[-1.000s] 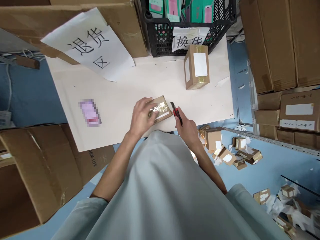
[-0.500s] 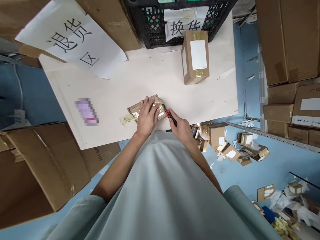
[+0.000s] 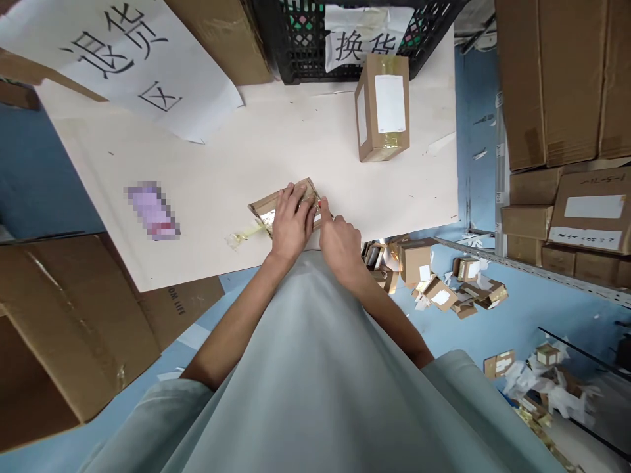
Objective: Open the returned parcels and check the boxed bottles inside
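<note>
A small flat cardboard box (image 3: 267,203) with clear tape lies near the table's front edge. My left hand (image 3: 292,226) rests flat on top of it, fingers stretched out. A loose strip of yellowish tape (image 3: 245,234) sticks out from the box's left side. Against the right end of the box is my right hand (image 3: 340,243), closed on a red and black utility knife (image 3: 320,204). Most of the knife is hidden under the hand, and its blade cannot be made out.
On the white table (image 3: 211,190) stand a taped carton (image 3: 382,108) and a black crate (image 3: 315,69). A blurred purple item (image 3: 154,210) lies left. A large open carton (image 3: 73,328) is at lower left; shelved boxes (image 3: 586,210) and discarded cartons (image 3: 438,292) are right.
My right hand has moved left and up along the box's right end with the knife, which is now mostly covered. The left hand stays on the box. The whole view has shifted slightly.
</note>
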`<action>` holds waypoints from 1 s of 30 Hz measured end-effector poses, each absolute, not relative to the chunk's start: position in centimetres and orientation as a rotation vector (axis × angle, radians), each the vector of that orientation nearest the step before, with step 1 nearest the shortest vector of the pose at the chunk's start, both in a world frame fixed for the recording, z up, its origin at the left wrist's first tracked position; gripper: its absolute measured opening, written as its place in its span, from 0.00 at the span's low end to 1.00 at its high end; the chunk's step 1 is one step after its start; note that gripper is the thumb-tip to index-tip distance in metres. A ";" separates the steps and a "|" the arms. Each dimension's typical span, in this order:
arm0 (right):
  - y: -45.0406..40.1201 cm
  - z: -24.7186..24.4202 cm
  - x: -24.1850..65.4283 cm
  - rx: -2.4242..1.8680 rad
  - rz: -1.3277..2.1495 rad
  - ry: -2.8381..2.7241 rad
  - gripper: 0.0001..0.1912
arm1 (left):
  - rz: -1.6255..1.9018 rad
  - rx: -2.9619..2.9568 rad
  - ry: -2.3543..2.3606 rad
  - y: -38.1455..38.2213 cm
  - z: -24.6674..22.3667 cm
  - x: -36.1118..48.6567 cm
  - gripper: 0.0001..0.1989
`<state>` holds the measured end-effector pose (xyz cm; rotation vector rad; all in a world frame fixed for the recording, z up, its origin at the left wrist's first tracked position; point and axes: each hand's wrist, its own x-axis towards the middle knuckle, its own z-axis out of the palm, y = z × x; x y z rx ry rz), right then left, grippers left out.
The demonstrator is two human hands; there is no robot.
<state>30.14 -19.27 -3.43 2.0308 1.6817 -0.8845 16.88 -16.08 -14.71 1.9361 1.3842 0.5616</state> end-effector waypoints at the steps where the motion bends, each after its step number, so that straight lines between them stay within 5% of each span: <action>1: -19.2 -3.3 30.0 2.030 -0.878 1.681 0.39 | 0.566 1.933 1.382 -16.0 -14.7 16.9 0.27; 30: -19.6 -3.6 30.3 2.013 -0.858 1.554 0.37 | 0.638 1.957 1.319 -17.3 -15.6 17.2 0.24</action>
